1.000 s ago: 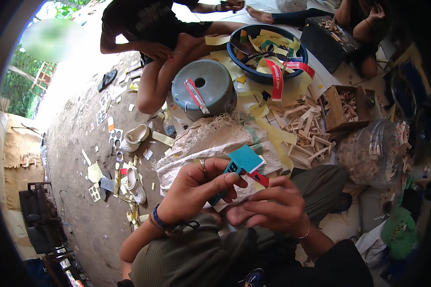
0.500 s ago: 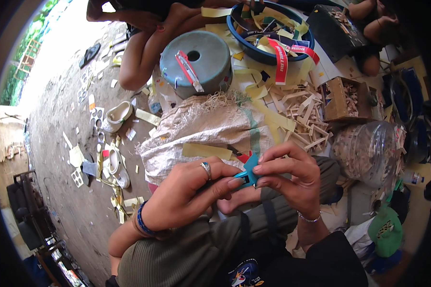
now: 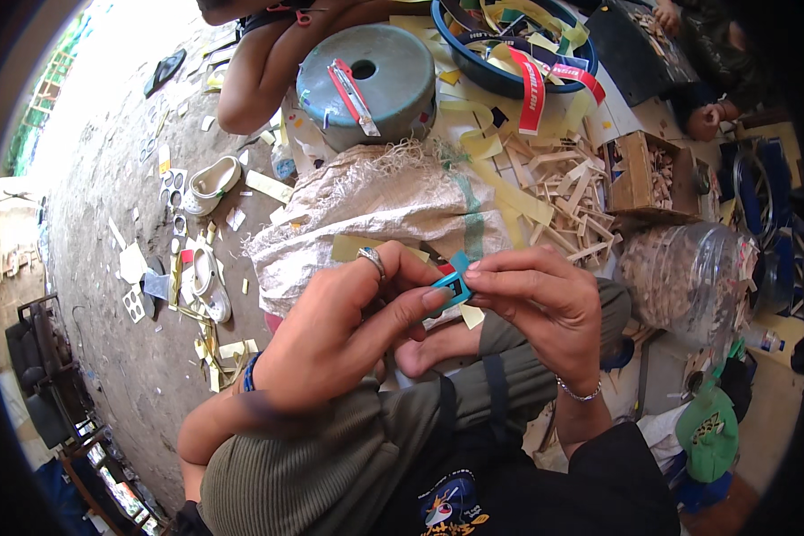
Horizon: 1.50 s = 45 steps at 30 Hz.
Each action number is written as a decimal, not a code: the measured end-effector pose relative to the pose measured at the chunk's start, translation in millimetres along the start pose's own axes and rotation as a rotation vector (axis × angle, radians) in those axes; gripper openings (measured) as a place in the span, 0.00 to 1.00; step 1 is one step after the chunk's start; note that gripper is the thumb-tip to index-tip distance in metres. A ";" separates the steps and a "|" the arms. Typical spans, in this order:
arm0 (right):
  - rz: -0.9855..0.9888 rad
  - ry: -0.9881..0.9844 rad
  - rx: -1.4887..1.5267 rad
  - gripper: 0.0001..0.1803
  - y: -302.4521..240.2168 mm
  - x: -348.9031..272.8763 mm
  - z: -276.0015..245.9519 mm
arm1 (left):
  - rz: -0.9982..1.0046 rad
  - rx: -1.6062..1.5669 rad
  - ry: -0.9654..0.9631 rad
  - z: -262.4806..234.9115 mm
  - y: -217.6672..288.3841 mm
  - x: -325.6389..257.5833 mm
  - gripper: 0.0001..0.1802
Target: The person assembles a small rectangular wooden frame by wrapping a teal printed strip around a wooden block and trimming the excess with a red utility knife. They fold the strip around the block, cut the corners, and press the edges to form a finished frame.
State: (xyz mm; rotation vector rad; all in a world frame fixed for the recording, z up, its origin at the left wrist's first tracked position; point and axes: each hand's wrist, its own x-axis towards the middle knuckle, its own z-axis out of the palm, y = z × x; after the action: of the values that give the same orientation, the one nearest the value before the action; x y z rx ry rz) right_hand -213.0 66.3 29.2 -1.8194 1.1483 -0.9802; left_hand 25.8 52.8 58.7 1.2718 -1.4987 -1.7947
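Between my two hands is a small teal strip (image 3: 458, 284), folded over on itself, with a dark patch on its face. My left hand (image 3: 330, 317) pinches one end between thumb and fingers. The fingertips of my right hand (image 3: 545, 299) close on the other end, touching the fold. Just below the strip a small pale yellow piece (image 3: 473, 315) shows; I cannot tell whether it is attached. Both hands are held above my lap, in front of a white woven sack (image 3: 375, 201).
A red utility knife (image 3: 353, 96) lies on a round grey-blue drum (image 3: 406, 67). Behind are a blue basin (image 3: 463, 71) of strips and another person's folded leg (image 3: 250, 85). Wooden sticks (image 3: 572, 196), a cardboard box (image 3: 630, 183) and a clear plastic jar (image 3: 679, 286) stand right; clogs (image 3: 213, 188) left.
The teal strip has turned in my fingers and its loose end stands more upright. A pale yellow piece now shows below it. The other person's red scissors have come into view.
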 end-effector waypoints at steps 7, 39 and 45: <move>-0.023 0.074 -0.099 0.15 -3.9 -1.7 7.2 | 0.094 0.037 0.034 3.1 -8.1 8.6 0.08; 0.051 0.189 -0.156 0.10 -0.7 -12.2 9.0 | -0.156 -0.189 0.029 20.8 -4.2 16.9 0.10; 0.020 0.276 -0.215 0.10 4.8 -14.7 18.9 | -0.213 -0.256 0.037 24.0 -6.0 18.8 0.11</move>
State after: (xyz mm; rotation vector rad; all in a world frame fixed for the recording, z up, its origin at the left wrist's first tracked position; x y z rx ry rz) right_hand -202.3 82.2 14.0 -1.8749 1.4860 -1.1603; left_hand -2.3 51.1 45.9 1.3656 -1.1040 -2.0105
